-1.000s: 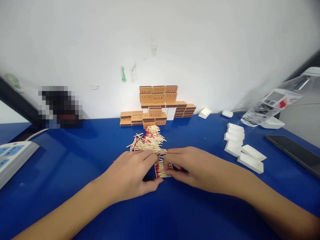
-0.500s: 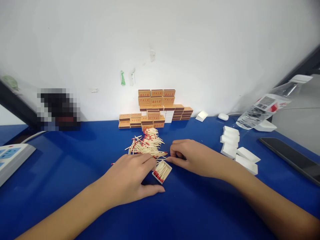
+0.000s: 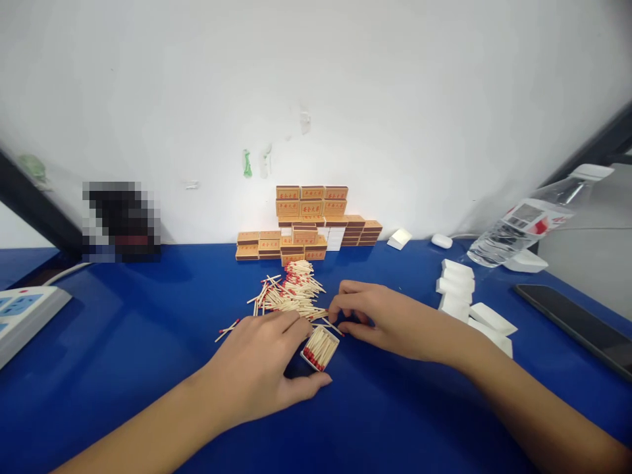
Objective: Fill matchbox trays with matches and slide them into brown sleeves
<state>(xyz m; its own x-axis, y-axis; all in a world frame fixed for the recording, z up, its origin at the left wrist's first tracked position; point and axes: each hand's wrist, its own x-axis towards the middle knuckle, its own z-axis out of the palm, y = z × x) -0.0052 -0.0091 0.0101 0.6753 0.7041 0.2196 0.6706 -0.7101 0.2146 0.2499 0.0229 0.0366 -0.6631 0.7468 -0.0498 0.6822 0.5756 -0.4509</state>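
My left hand (image 3: 266, 349) rests on the table around a small white matchbox tray (image 3: 302, 356). Its thumb lies at the tray's near corner and its fingertips at the far left side. Inside the tray lies a layer of wooden matches (image 3: 320, 347), red heads toward me. My right hand (image 3: 378, 319) is just beyond the tray to the right, fingers curled, with a visible gap between thumb and forefinger. A loose match (image 3: 334, 326) lies at these fingertips. Behind both hands spreads a heap of loose matches (image 3: 293, 293).
Stacked orange matchboxes (image 3: 311, 209) stand against the wall behind the heap. At right are several white trays (image 3: 455, 286), a tilted water bottle (image 3: 536, 214), a white case (image 3: 441, 241) and a dark phone (image 3: 575, 322). A power strip (image 3: 32, 313) sits at left.
My right thumb and forefinger have spread a little apart, and a loose match now shows by them. The left thumb has come closer to the tray's corner. The whole view has shifted slightly.
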